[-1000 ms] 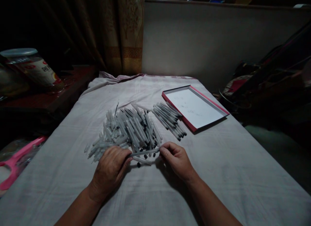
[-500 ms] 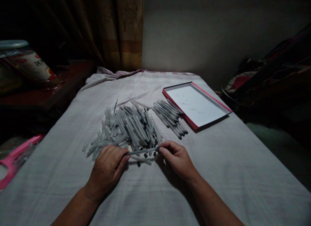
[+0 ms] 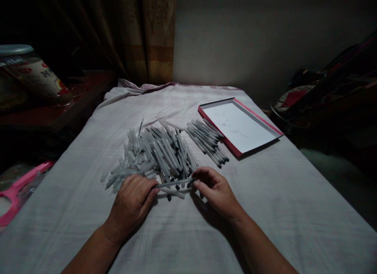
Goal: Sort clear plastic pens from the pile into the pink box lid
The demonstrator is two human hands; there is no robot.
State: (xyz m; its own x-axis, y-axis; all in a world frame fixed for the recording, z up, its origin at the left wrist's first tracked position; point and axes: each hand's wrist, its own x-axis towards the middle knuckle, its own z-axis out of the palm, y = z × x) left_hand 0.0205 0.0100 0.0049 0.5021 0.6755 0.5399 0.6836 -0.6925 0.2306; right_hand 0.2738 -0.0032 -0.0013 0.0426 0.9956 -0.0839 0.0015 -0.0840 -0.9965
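Note:
A clear pen with a dark end (image 3: 175, 183) lies level between my two hands. My left hand (image 3: 132, 201) pinches its left end between thumb and fingers. At the dark right end, my right hand (image 3: 216, 191) has its thumb and fingertips closed on the pen. Just beyond my hands spreads a loose pile of clear pen barrels and caps (image 3: 165, 148), some with dark ends. A capless-looking short clear piece (image 3: 175, 193) and a small black plug (image 3: 169, 197) lie under the held pen. To the right is a neater bunch of dark-ended pens (image 3: 206, 138).
A shallow red-edged box lid (image 3: 241, 126) with a white inside lies beyond the bunch, touching or close to it. A pale checked cloth (image 3: 88, 227) covers the table. At the left stand a lidded jar (image 3: 38, 75) on a dark red surface and a pink-handled object (image 3: 17, 191).
The view has shifted slightly. My right fingers have loosened and rearranged a little at the pen's dark end, while my left hand keeps its hold.

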